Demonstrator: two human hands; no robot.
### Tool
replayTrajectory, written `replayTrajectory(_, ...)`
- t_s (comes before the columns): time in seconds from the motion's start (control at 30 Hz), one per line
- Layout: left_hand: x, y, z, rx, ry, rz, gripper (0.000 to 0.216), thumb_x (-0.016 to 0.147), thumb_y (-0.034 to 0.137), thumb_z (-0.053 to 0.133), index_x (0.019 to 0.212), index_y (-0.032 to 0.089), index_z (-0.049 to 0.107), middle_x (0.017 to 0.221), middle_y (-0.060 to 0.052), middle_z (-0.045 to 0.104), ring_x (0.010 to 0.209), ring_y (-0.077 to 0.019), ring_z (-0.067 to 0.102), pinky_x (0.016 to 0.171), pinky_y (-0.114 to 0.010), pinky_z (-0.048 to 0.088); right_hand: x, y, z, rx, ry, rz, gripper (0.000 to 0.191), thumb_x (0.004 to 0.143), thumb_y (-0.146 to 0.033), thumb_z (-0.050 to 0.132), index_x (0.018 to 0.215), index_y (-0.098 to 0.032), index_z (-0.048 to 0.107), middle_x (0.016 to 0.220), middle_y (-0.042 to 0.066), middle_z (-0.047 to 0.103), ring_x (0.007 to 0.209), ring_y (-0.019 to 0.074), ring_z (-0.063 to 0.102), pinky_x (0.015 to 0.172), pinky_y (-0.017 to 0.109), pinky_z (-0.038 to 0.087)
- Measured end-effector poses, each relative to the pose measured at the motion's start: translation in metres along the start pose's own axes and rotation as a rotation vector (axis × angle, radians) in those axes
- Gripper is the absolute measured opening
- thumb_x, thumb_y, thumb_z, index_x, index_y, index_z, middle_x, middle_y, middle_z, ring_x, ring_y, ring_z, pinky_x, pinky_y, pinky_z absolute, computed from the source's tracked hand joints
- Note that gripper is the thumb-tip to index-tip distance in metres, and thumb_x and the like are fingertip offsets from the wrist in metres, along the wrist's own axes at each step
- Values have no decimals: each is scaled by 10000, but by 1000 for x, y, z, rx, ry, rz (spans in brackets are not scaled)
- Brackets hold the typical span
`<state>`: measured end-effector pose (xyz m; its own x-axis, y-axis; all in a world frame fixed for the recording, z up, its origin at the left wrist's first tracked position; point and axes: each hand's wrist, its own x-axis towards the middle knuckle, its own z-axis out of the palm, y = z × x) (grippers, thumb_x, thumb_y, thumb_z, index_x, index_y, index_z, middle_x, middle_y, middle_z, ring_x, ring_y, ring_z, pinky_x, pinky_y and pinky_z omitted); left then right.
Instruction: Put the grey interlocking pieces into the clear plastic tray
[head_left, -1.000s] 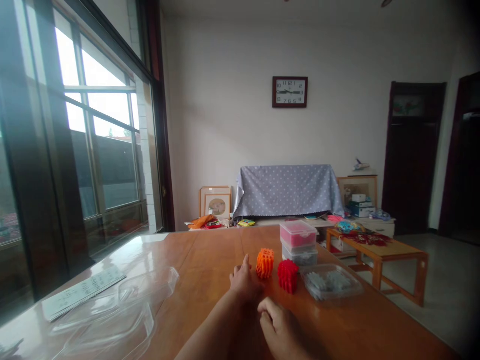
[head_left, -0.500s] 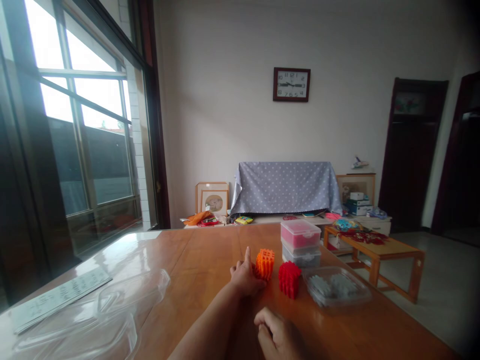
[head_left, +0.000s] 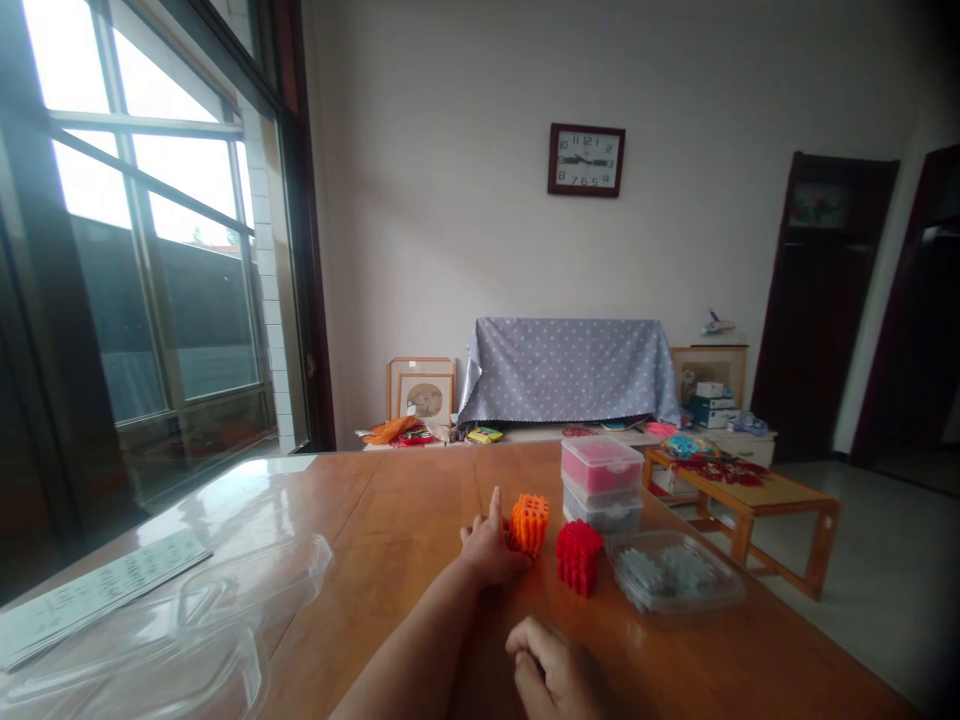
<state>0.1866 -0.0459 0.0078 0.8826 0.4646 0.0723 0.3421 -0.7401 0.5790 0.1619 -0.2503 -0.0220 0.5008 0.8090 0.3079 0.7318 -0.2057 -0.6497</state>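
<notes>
My left hand (head_left: 489, 545) reaches across the brown table (head_left: 390, 560) and rests against the left side of an orange lattice cube (head_left: 529, 524), index finger pointing up and the other fingers curled round the cube's base. A red lattice cube (head_left: 578, 556) stands just to the right of the orange one, untouched. My right hand (head_left: 553, 670) lies near the table's front edge with its fingers curled in, and I see nothing in it.
Right of the cubes, a shallow clear tray (head_left: 675, 575) holds grey pieces, and behind it stand two stacked lidded boxes (head_left: 601, 482), pink over grey. Clear plastic lids (head_left: 210, 620) and a printed sheet (head_left: 90, 590) lie at the left. A low wooden table (head_left: 750, 495) stands beyond.
My left hand moved forward and closed in on the orange cube. My right hand drew back slightly toward me. The view tilted up and left.
</notes>
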Motion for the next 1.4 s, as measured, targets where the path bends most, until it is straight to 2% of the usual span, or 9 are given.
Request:
replayTrajectory(0.43,-5,-3,-2,31,21,-8,1281,623,507,753,1650,207,49,1321,-98,673,1316,-360,475,1105,-460,246,-2,2,1,-17,24,13,190,856,-173,458,863,-227,640,816,10,696,781,173,655,715,236,436)
replayTrajectory(0.67,-19,-18,-10,18,65,3,1230,621,492,756,1639,206,126,1311,-95,679,1285,-346,506,1111,-455,255,-4,-2,-2,-35,24,-16,191,883,-191,437,866,-230,623,819,10,683,786,170,649,717,231,436)
replayTrajectory(0.83,-40,-34,-24,33,86,-21,1207,616,504,766,1629,225,170,1320,-93,676,1294,-344,510,1120,-444,262,-6,-5,-2,-41,45,-50,206,908,-216,424,869,-233,625,816,17,677,782,176,646,709,239,444)
replayTrajectory(1.2,-106,-86,-65,40,154,-133,1225,611,466,759,1640,231,139,1316,-86,665,1300,-342,503,1107,-433,276,-12,0,3,-65,42,-69,222,957,-277,397,877,-245,601,833,20,678,794,193,655,716,259,456)
replayTrajectory(1.4,-140,-102,-81,22,179,-184,1217,615,450,741,1642,201,135,1330,-93,656,1285,-340,512,1112,-432,281,-13,8,9,-70,37,-78,222,972,-283,391,898,-254,598,859,17,689,812,195,663,735,267,462)
